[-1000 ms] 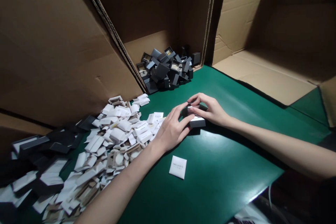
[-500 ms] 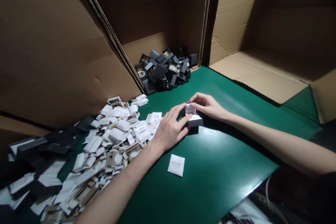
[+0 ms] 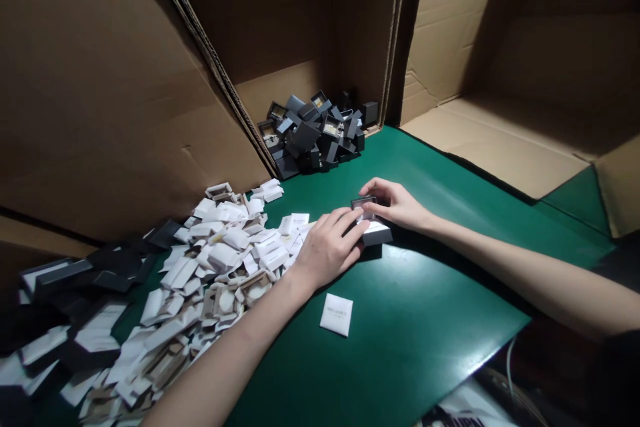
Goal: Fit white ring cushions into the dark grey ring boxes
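A small dark jewellery box [image 3: 377,235] with a white lining stands open on the green table, its hinged lid raised at the back. My left hand [image 3: 330,243] reaches over its left side, fingers bent and closed at the lid's inside; they hide part of the white lining there. My right hand [image 3: 399,203] holds the lid [image 3: 363,201] from the right, thumb at the front and fingers curled behind. Nearer to me lies a square white pad [image 3: 337,314] with grey lettering, touched by neither hand.
A heap of white inserts and pads [image 3: 225,257] spreads along the left. Dark boxes with white linings [image 3: 65,273] lie at the far left. More dark boxes [image 3: 310,130] are piled in a large carton [image 3: 280,77] at the back. Another open carton [image 3: 500,140] stands right.
My left fingers have moved up and inward over the lid's inside, covering more of the white lining. The box has shifted slightly right. The lid's dark rim shows more.
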Demonstrator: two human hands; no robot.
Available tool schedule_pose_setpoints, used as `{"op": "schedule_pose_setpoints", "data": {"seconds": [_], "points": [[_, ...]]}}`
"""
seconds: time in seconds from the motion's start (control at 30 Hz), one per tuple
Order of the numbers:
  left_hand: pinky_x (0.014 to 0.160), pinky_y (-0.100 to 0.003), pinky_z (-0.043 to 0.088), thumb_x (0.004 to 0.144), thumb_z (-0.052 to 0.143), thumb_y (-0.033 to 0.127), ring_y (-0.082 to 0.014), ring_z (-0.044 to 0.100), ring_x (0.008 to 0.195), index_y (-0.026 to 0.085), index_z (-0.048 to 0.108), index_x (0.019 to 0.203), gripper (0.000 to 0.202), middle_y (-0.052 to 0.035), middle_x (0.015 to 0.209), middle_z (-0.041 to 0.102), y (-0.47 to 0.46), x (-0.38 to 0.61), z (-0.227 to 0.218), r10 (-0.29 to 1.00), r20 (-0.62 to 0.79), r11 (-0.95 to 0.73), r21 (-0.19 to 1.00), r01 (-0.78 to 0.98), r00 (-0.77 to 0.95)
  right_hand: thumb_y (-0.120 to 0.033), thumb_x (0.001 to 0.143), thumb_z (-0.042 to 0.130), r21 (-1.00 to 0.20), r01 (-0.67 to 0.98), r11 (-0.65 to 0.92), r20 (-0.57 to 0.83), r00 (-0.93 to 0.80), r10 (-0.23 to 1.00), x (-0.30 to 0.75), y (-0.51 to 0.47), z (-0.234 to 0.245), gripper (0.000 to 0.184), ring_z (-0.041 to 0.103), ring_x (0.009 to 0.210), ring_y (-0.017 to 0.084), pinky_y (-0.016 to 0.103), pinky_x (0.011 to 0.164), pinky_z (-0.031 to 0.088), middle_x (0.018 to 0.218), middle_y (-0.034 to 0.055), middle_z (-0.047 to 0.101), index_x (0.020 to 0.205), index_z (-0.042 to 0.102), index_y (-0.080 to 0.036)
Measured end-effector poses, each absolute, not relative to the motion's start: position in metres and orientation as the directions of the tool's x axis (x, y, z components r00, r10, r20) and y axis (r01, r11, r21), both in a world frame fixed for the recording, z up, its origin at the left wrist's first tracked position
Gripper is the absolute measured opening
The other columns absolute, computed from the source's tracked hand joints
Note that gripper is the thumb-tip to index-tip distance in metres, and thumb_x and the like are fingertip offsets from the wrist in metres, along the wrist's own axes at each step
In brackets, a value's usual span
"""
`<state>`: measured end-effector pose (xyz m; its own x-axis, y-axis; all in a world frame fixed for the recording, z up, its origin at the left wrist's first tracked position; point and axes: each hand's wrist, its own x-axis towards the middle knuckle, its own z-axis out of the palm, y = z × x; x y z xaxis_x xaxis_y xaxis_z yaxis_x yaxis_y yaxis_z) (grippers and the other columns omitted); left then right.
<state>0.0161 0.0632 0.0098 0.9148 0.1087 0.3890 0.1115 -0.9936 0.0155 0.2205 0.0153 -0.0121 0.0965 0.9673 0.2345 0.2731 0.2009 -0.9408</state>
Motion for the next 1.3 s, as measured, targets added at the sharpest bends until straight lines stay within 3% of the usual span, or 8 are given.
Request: {"op": "schedule_pose_setpoints", "data": {"seconds": [0.13,0.3,0.47,0.63,0.8,0.93,1.1,1.3], "points": [[0.085,-0.041,0.048,0.085,0.050,0.015,-0.0284,0.052,0.113,0.014,0.052,0.121,0.036,-0.0135,0.131,0.053,0.062,0.016,0.010,0.113,0.371,-0.992,-0.017,0.129,0.922,-0.028,0.072,0.066,-0.918,0.316,0.242,0.254,-0.001,0.967,0.226,0.015,-0.012,0.030,0.058,0.075,0.016,0.031,0.069,0.048,0.090,0.0025,0.061,0.097,0.052,-0.019],[0.087,-0.040,0.047,0.082,0.051,0.010,-0.0259,0.055,0.110,0.011,0.048,0.122,0.040,-0.0150,0.130,0.055,0.062,0.017,0.006,0.073,0.368,-0.995,-0.037,0.093,0.927,-0.026,0.071,0.067,-0.924,0.310,0.224,0.238,0.008,0.971,0.226,0.017,-0.014,0.029,0.055,0.068,0.014,0.028,0.062,0.045,0.083,0.0011,0.060,0.094,0.052,-0.018],[0.086,-0.040,0.045,0.086,0.039,0.000,-0.0250,0.058,0.103,0.008,0.050,0.117,0.034,-0.0126,0.104,0.066,0.058,0.017,0.015,0.109,0.498,-0.972,-0.126,0.196,0.861,-0.033,0.076,0.065,-0.846,0.472,0.250,0.298,0.030,0.954,0.223,0.012,-0.012,0.029,0.049,0.059,0.012,0.025,0.053,0.038,0.076,-0.0005,0.059,0.099,0.055,-0.019],[0.080,-0.035,0.047,0.090,0.045,0.012,-0.0220,0.059,0.098,0.015,0.053,0.109,0.021,-0.0071,0.104,0.065,0.056,0.013,0.041,0.297,0.547,-0.947,0.063,0.315,0.783,-0.032,0.081,0.060,-0.736,0.582,0.346,0.413,-0.019,0.911,0.215,0.003,-0.008,0.029,0.054,0.062,0.013,0.025,0.055,0.042,0.076,0.0005,0.063,0.107,0.053,-0.020],[0.081,-0.032,0.051,0.089,0.057,0.029,-0.0214,0.060,0.100,0.018,0.049,0.121,0.034,-0.0064,0.111,0.063,0.051,0.010,0.041,0.492,0.341,-0.868,0.267,0.419,0.801,-0.028,0.082,0.059,-0.768,0.448,0.458,0.493,-0.044,0.869,0.201,-0.005,-0.009,0.030,0.064,0.075,0.016,0.026,0.061,0.052,0.092,0.0064,0.067,0.109,0.049,-0.020],[0.076,-0.029,0.051,0.088,0.055,0.022,-0.0201,0.064,0.093,0.020,0.058,0.108,0.020,-0.0031,0.103,0.067,0.049,0.009,0.040,0.506,0.240,-0.844,0.335,0.418,0.829,-0.028,0.083,0.062,-0.777,0.392,0.493,0.515,-0.054,0.856,0.198,-0.011,-0.009,0.026,0.065,0.073,0.015,0.025,0.060,0.054,0.091,0.0054,0.066,0.105,0.051,-0.021],[0.075,-0.028,0.050,0.078,0.046,0.002,-0.0188,0.064,0.088,0.019,0.061,0.099,0.031,-0.0018,0.098,0.068,0.053,0.001,0.062,0.539,0.320,-0.830,0.359,0.426,0.779,-0.025,0.088,0.056,-0.703,0.425,0.570,0.578,-0.127,0.806,0.213,-0.013,-0.002,0.029,0.062,0.071,0.013,0.029,0.067,0.054,0.098,0.0070,0.066,0.116,0.047,-0.022],[0.069,-0.025,0.049,0.077,0.047,0.004,-0.0165,0.063,0.083,0.016,0.060,0.097,0.027,-0.0034,0.092,0.067,0.023,-0.051,0.109,0.634,0.487,-0.771,0.457,0.443,0.601,-0.016,0.090,0.051,-0.413,0.660,0.627,0.587,-0.334,0.738,0.235,-0.010,-0.005,0.017,0.060,0.068,0.013,0.026,0.063,0.049,0.084,0.0038,0.064,0.105,0.055,-0.021]]}}
